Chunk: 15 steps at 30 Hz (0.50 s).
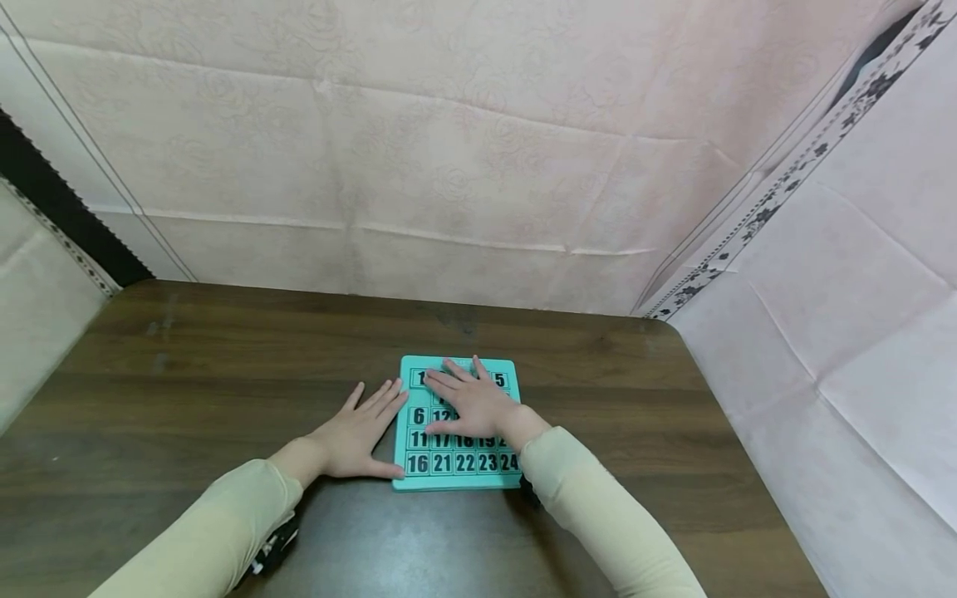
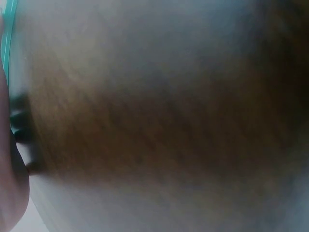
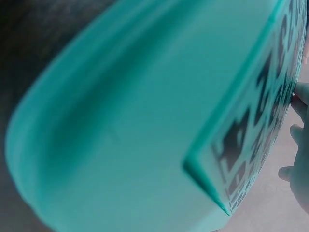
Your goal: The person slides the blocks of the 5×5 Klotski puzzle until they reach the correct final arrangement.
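A teal number slide puzzle (image 1: pixel 458 482) lies flat on the wooden table, its square tiles printed with black numbers. Along its left edge, my left hand (image 1: pixel 351 440) rests with fingers extended and thumb spread, the tips at the frame. My right hand (image 1: pixel 478 409) lies over the upper and middle tiles, fingers spread, hiding several numbers. The bottom row reads 16, 21, 22, 23, 24. Close up in the right wrist view are the puzzle's teal frame (image 3: pixel 130 125) and a raised tile corner (image 3: pixel 207 186). The left wrist view catches only a sliver of the left hand (image 2: pixel 10 183).
The brown wooden table (image 1: pixel 224 390) has rounded far corners. Behind it hangs a pale patterned cloth (image 1: pixel 449 166), with another white cloth (image 1: pixel 845 332) on the right side. A black strip (image 1: pixel 60 199) shows at the far left.
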Each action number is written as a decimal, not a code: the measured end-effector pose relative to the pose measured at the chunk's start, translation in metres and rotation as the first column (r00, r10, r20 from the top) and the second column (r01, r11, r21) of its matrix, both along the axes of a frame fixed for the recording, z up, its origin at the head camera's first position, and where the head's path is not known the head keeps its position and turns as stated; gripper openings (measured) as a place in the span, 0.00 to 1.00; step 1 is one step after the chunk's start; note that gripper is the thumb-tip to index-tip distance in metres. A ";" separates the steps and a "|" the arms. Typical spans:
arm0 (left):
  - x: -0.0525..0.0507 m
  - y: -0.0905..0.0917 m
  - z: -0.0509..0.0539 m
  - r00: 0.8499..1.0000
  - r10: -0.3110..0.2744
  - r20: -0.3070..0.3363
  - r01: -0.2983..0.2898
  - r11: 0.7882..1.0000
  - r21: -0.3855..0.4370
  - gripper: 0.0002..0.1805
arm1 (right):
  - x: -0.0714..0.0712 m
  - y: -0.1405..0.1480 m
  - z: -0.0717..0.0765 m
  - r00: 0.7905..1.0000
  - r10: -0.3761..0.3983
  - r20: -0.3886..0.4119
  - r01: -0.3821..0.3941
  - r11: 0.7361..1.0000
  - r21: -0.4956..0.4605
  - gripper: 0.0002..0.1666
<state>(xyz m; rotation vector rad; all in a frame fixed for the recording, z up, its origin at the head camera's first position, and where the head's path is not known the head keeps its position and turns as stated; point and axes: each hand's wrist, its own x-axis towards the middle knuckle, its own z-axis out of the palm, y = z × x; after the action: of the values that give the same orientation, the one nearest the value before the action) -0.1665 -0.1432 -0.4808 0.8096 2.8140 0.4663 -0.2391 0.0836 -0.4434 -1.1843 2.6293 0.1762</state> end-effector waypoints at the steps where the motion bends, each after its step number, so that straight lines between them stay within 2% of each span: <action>1: 0.000 0.000 0.000 1.000 -0.001 0.000 0.001 1.000 0.001 0.60 | 0.000 0.000 0.000 1.000 -0.003 0.002 0.003 1.000 0.002 0.49; 8: 0.000 0.001 0.003 1.000 0.002 0.008 -0.002 1.000 0.001 0.60 | -0.001 0.000 0.000 1.000 -0.016 0.007 0.016 1.000 0.004 0.49; 15: 0.001 0.000 0.003 1.000 0.006 0.010 -0.006 1.000 -0.012 0.60 | 0.007 0.005 0.000 1.000 0.028 -0.005 -0.028 1.000 -0.001 0.53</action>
<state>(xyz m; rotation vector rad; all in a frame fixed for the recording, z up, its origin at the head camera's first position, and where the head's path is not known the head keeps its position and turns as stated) -0.1655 -0.1436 -0.4780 0.7940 2.8083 0.4528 -0.2323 0.0882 -0.4430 -1.2237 2.6184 0.1842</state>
